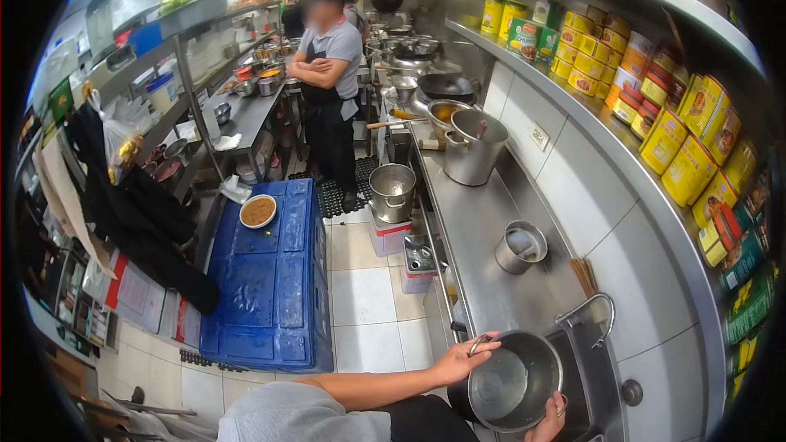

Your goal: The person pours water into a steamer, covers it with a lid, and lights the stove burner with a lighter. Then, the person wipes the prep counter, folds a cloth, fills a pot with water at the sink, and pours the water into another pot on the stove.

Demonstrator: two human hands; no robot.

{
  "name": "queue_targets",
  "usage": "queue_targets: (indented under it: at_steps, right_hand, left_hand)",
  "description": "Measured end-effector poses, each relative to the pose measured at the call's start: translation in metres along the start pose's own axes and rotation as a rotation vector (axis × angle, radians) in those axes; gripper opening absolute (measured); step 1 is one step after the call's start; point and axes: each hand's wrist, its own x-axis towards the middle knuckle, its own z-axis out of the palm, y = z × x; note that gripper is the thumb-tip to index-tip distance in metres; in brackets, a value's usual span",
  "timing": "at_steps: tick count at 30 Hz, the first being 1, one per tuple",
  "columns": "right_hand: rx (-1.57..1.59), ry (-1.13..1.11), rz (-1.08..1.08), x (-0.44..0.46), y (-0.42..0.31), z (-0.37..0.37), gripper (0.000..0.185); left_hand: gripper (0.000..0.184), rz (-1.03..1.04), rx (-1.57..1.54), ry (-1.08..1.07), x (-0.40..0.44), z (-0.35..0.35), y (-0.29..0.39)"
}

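A deep metal pot [532, 368] with two loop handles is at the lower right, partly over the sink [577, 348]. My left hand [468, 358] has its fingers closed on the pot's near-left handle. Across the pot, my right hand [550, 421] grips the other handle, cut off in part by the bottom of the view. The pot's mouth faces up toward me, and its inside is pale and shiny at the bottom; whether liquid lies there I cannot tell. A curved faucet [604, 311] stands just beyond the rim.
On the steel counter [467, 237] stand a small pot [521, 247] and a tall stockpot [475, 147]. Left of the aisle, a bowl of brown sauce [258, 211] sits on a blue chest [254, 286]. A person [327, 74] stands with folded arms farther back. Cans [671, 139] fill the right shelf.
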Motion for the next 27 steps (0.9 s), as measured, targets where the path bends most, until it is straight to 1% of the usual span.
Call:
queue_targets:
  at_steps: [4,7,8,11,14,17,20,23,26,27]
  right_hand:
    - [-0.030,0.010,-0.030,-0.006,0.023,-0.001,0.029]
    - [-0.178,0.042,-0.061,-0.013,0.038,-0.003,0.029]
    - [-0.120,0.079,-0.013,-0.014,0.042,-0.003,0.028]
    - [-0.133,0.082,-0.053,-0.025,0.031,0.005,0.028]
    - [-0.061,0.109,0.034,-0.021,0.044,-0.002,0.027]
    - [-0.059,0.152,0.035,-0.029,0.038,0.010,0.028]
    - [-0.206,0.155,-0.078,-0.029,0.042,0.011,0.030]
    - [-0.269,0.073,-0.267,-0.016,0.081,-0.011,0.035]
    - [-0.153,0.210,-0.091,-0.051,0.013,0.040,0.039]
    - [-0.063,0.187,-0.076,-0.053,0.011,0.042,0.040]
  left_hand:
    - [0.037,-0.022,0.049,-0.045,-0.002,-0.017,-0.013]
    - [0.038,-0.028,0.077,-0.076,-0.004,-0.027,-0.023]
    - [0.037,-0.041,0.050,-0.097,-0.004,-0.030,-0.025]
    - [0.036,-0.028,0.103,-0.117,-0.003,-0.034,-0.018]
    - [0.040,0.016,0.101,-0.146,-0.004,-0.038,-0.017]
    - [0.051,0.139,0.266,-0.147,-0.006,-0.042,-0.016]
    - [0.064,0.171,0.383,-0.158,-0.009,-0.044,0.004]
    - [0.067,0.204,0.406,-0.204,-0.005,-0.048,0.000]
    - [0.067,0.237,0.424,-0.257,-0.002,-0.054,0.004]
    - [0.067,0.239,0.413,-0.263,-0.002,-0.056,0.004]
